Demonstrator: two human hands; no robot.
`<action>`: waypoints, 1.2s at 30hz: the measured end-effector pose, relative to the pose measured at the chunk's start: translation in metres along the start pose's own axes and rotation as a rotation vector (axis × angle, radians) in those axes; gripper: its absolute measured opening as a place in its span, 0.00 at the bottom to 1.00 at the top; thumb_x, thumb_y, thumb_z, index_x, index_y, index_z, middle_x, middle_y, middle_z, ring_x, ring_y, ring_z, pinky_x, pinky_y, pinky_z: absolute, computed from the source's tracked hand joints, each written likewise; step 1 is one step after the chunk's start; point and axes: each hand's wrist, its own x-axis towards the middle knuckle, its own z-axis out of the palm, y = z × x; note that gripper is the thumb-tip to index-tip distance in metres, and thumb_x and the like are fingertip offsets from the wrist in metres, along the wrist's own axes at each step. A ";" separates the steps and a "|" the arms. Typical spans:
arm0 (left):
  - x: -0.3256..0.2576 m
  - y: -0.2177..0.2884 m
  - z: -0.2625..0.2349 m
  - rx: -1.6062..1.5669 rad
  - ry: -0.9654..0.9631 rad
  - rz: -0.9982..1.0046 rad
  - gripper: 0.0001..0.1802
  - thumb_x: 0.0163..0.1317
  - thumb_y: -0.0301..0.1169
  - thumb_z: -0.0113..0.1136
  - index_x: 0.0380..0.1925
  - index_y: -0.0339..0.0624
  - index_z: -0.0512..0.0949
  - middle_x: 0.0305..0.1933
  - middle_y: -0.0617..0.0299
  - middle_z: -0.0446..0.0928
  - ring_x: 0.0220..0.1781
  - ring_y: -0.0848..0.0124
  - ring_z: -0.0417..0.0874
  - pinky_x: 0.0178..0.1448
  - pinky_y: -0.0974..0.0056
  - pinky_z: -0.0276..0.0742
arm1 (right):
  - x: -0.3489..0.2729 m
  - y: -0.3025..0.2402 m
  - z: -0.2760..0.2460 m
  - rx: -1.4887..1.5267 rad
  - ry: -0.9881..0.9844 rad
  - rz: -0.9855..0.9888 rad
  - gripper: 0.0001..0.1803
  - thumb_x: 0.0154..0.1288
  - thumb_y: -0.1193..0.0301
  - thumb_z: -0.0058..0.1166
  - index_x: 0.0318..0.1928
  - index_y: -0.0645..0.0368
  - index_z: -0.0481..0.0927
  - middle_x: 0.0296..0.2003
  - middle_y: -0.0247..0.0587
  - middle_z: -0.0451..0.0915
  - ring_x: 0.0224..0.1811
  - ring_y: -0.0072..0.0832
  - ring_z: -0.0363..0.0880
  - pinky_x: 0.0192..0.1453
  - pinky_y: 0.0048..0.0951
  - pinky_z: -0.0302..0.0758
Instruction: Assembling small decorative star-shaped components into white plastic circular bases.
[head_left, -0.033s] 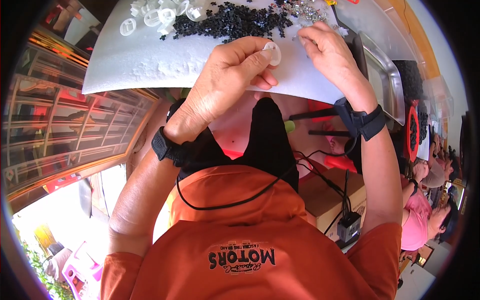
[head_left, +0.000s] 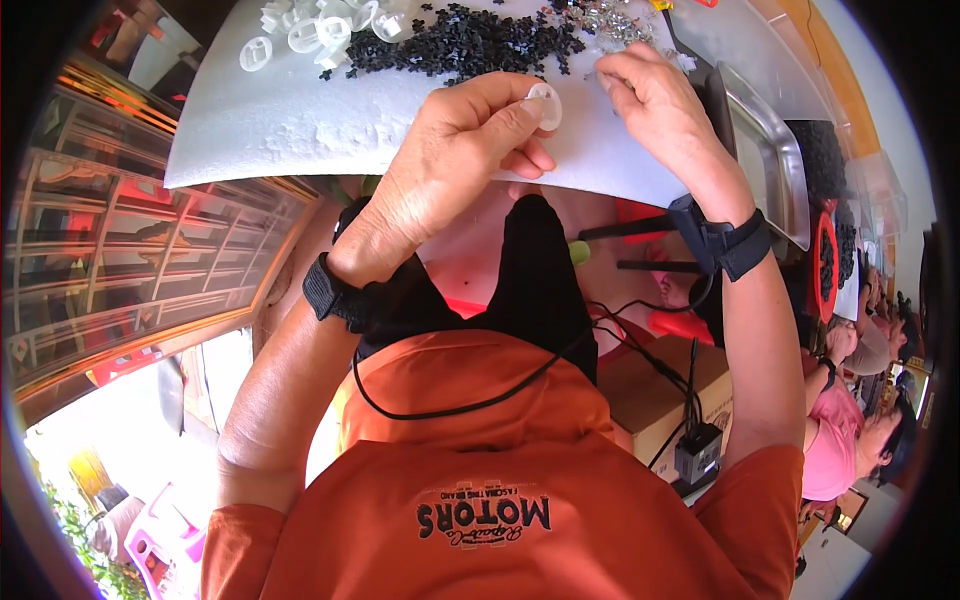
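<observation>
Between the thumb and fingers of my left hand (head_left: 470, 130) is a small white oval plastic piece (head_left: 546, 108), held above the white work surface (head_left: 270, 125). Just to its right, my right hand (head_left: 660, 105) has thumb and fingertips drawn together in a pinch; whatever they hold, if anything, is too small to make out. Beyond the left hand spreads a heap of tiny black parts (head_left: 470, 45). Close to the right fingertips lies a scatter of small shiny metal-looking pieces (head_left: 610, 25). More white oval plastic pieces (head_left: 320, 32) are piled at the far left.
A metal tray (head_left: 765, 140) stands right of the work surface. Below on the right are a cardboard box (head_left: 675, 390) and black cables (head_left: 470, 412). At the far right sits another person in pink (head_left: 835, 440). A slatted wooden cabinet (head_left: 150, 240) is on the left.
</observation>
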 end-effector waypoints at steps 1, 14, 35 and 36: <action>0.000 0.000 0.000 -0.004 0.000 -0.007 0.20 0.70 0.33 0.49 0.55 0.30 0.70 0.41 0.55 0.79 0.37 0.72 0.81 0.45 0.69 0.79 | 0.000 0.001 0.001 0.002 0.009 -0.003 0.07 0.62 0.76 0.49 0.40 0.64 0.77 0.34 0.46 0.73 0.35 0.42 0.75 0.42 0.36 0.70; 0.002 -0.003 -0.001 -0.036 0.004 -0.004 0.20 0.70 0.33 0.49 0.55 0.30 0.69 0.41 0.53 0.79 0.37 0.71 0.82 0.44 0.69 0.80 | 0.003 0.005 0.002 0.040 0.017 0.031 0.05 0.63 0.75 0.50 0.37 0.63 0.76 0.33 0.43 0.74 0.34 0.37 0.76 0.40 0.34 0.71; 0.001 -0.003 -0.001 -0.040 -0.005 0.006 0.19 0.70 0.34 0.49 0.54 0.31 0.71 0.40 0.55 0.78 0.37 0.72 0.81 0.44 0.69 0.79 | 0.005 0.004 0.003 0.058 -0.015 0.088 0.06 0.62 0.72 0.49 0.35 0.61 0.76 0.36 0.51 0.76 0.40 0.50 0.75 0.44 0.44 0.70; 0.001 -0.003 -0.001 -0.038 -0.008 0.008 0.19 0.70 0.34 0.49 0.54 0.31 0.71 0.40 0.55 0.78 0.37 0.72 0.81 0.44 0.69 0.79 | 0.004 0.005 0.003 0.058 -0.015 0.089 0.06 0.62 0.72 0.49 0.35 0.61 0.76 0.36 0.51 0.76 0.40 0.50 0.75 0.44 0.44 0.70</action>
